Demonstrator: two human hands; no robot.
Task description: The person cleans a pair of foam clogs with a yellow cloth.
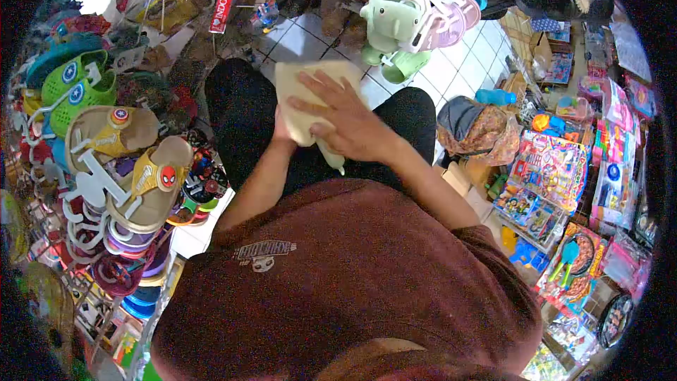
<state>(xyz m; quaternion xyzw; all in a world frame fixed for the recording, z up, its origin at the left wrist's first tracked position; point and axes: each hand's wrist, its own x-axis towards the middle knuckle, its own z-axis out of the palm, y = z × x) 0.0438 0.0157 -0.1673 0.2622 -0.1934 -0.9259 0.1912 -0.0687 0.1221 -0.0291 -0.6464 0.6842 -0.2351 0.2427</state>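
Observation:
A cream-coloured, cloth-like piece (295, 88) with a narrow hanging end is held up above my lap, between my dark-trousered knees. My left hand (282, 127) grips its left edge from beneath, and most of those fingers are hidden behind it. Across its front lies my right hand (342, 116), palm down with the fingers spread and touching the surface. The top edge of the piece is slightly blurred.
Tan sandals (151, 176) and green clogs (81, 92) hang close on my left. Pale green and lilac clogs (398, 17) hang ahead above the tiled floor (451, 67). On my right are a patterned bag (483, 130) and packaged toys (550, 166).

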